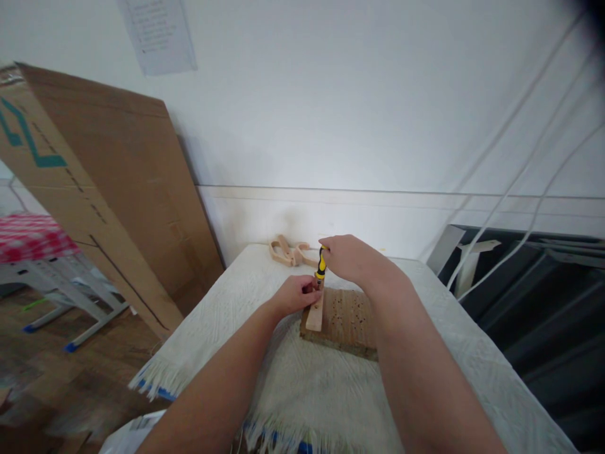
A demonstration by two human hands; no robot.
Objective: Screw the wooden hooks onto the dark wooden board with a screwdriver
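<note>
Two bare forearms [425, 366] reach up from the bottom of the frame over a bench [222, 321] draped in a pale, fringed cloth. Just right of the frame's centre, below the middle, a brown wooden board [347, 328] lies flat, pocked with many small holes. Along its left side rests a pale wooden strip [314, 320], the piece being worked.

At the strip's far end the fingers of the left hand [292, 295] are drawn together around the foot of a yellow-and-black tool [321, 263], probably a screwdriver; whether they pinch its shank, the strip or both, I cannot tell. The right hand [348, 257] has its fingers clamped on the top of the handle, which stands nearly upright with a slight lean. Its tip is hidden.

To work well here, I would keep the tool square to the strip, press straight down the shaft while turning, and let the left fingers steady the foot without straying under the point. The strip should stay fully backed by the board.

Beyond, curved wooden pieces [282, 253] sit at the bench's far edge, before the white wall [331, 113].
</note>
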